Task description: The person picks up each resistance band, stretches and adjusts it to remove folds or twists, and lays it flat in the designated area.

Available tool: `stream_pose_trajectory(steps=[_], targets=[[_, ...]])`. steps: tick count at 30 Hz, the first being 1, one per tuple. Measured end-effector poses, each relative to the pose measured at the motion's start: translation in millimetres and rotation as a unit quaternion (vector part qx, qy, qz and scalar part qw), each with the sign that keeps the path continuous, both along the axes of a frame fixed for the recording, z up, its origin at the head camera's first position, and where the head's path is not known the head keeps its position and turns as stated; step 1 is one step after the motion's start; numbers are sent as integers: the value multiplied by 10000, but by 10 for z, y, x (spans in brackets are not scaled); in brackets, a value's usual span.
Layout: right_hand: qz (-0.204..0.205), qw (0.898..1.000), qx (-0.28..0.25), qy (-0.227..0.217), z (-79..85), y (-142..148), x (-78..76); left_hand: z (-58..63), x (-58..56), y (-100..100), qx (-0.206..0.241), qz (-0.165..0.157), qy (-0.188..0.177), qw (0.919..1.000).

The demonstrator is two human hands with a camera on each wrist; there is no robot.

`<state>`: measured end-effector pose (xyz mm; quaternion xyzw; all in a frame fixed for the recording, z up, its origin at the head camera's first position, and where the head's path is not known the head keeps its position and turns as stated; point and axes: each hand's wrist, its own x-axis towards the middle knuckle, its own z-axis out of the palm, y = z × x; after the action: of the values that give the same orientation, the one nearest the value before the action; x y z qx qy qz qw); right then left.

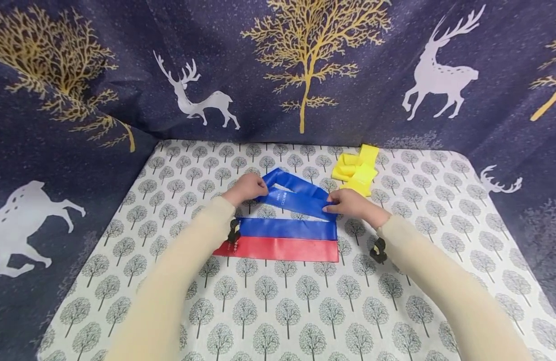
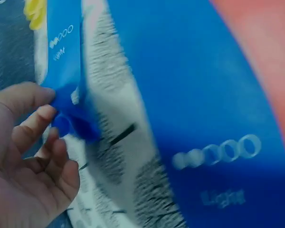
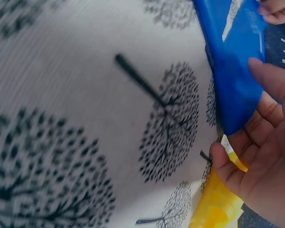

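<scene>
Reaches across in cream sleeves (image 1: 169,281) nearest the camera, coming in from 7 and 5 o'clock in the head view. Backed at 12 o'clock by a dark blue backdrop (image 1: 255,110) of deer and trees. Works over a worktop (image 1: 300,281) dressed in tree-print cloth.

Holds a folded blue band (image 1: 300,204) stretched across mid-worktop. Looks thin and rubbery; likely to handle light, limp and slick, hard to break but quick to curl. Best taken at each end, across the full width, with even tension.

Set flat at 6 o'clock from there: a red band (image 1: 282,249), with a flat blue band (image 1: 291,229) along its far edge. Bunched loosely at 2 o'clock: a yellow band (image 1: 363,175).

Pinches the 9 o'clock end between thumb and fingers of the left grip (image 1: 250,189), closed to little more than the band's thickness. Clasps the 3 o'clock end in the right grip (image 1: 350,204), likewise closed, thumb in front, fingers behind.

Reads "Light" on the flat blue band, beside five circles (image 2: 217,153), two filled. Carries similar marks on the folded blue band, too blurred to read surely. Displays no legible brand.
</scene>
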<state>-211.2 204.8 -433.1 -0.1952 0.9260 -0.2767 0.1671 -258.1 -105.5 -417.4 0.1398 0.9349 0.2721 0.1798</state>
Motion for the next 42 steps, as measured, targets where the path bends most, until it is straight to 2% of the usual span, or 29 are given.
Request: stream_pose_trajectory(steps=[2,4,6,9,13,20,22,23,28,32,35,42], targets=[[112,9999,37,-36,3,17,6,53,-10,-54,507,222,-222,9982],[210,9998,66,4,2,33,8,117,-23,-112,954,429,-473,9934],[244,9997,60,27,-2,45,3,180,-42,-169,1392,502,-688,9866],[301,9995,57,56,-1,56,-10,244,-81,-246,1773,627,-896,9781],[351,9993,105,74,23,71,-22,305,-133,-354,2445,975,-1223,9569],[126,9993,93,-354,92,162,-18,370,-185,-641,3287,1612,-1240,9223],[158,9990,43,-417,89,197,-27,354,-191,-713,3391,1691,-1273,9166],[190,9988,-38,-455,87,214,-35,334,-196,-743,3401,1691,-1298,9159],[76,9960,-489,-744,103,232,-66,245,-186,-818,2923,1742,-1261,9318],[-92,9922,-804,-946,107,202,-68,204,-144,-851,2753,1946,-1303,9324],[-208,9920,-882,-875,84,179,-74,150,-123,-872,2734,1965,-1377,9315],[-555,9947,-710,-490,-23,110,-118,-65,-107,-849,2160,1962,-1424,9458]])
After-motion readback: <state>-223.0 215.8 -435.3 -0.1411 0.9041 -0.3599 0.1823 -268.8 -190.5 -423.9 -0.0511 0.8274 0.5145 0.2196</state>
